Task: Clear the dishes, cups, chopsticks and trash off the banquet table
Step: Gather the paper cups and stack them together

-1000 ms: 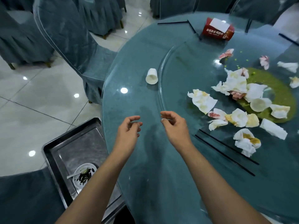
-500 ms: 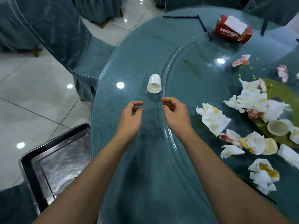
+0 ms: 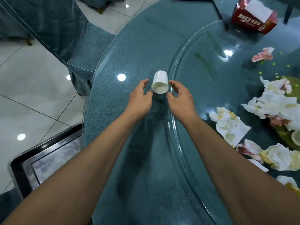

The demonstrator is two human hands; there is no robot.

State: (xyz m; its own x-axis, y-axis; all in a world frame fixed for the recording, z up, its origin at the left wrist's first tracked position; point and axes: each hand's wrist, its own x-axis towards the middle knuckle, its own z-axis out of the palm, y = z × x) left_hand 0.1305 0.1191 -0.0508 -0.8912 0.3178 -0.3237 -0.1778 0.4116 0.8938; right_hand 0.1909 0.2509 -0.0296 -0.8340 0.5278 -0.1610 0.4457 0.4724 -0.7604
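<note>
A white cup (image 3: 159, 82) lies on its side on the blue glass-topped banquet table (image 3: 113, 65), its mouth facing me. My left hand (image 3: 140, 99) is just left of the cup and my right hand (image 3: 180, 99) just right of it, both with fingers loosely curved and thumbs near the rim. Neither hand clearly grips the cup. Crumpled, stained napkins (image 3: 229, 125) lie scattered over the glass turntable (image 3: 183, 65) to the right. Black chopsticks (image 3: 219, 13) lie at the far edge.
A red tissue box (image 3: 253, 17) sits at the far right of the turntable. A steel tray (image 3: 48, 156) stands below the table edge at lower left. Blue-covered chairs (image 3: 53, 28) stand on the tiled floor at left. A yellow-green spill (image 3: 293, 82) spreads under the napkins.
Both hands have reached forward across the table and now flank the white cup. The view has moved closer to the cup.
</note>
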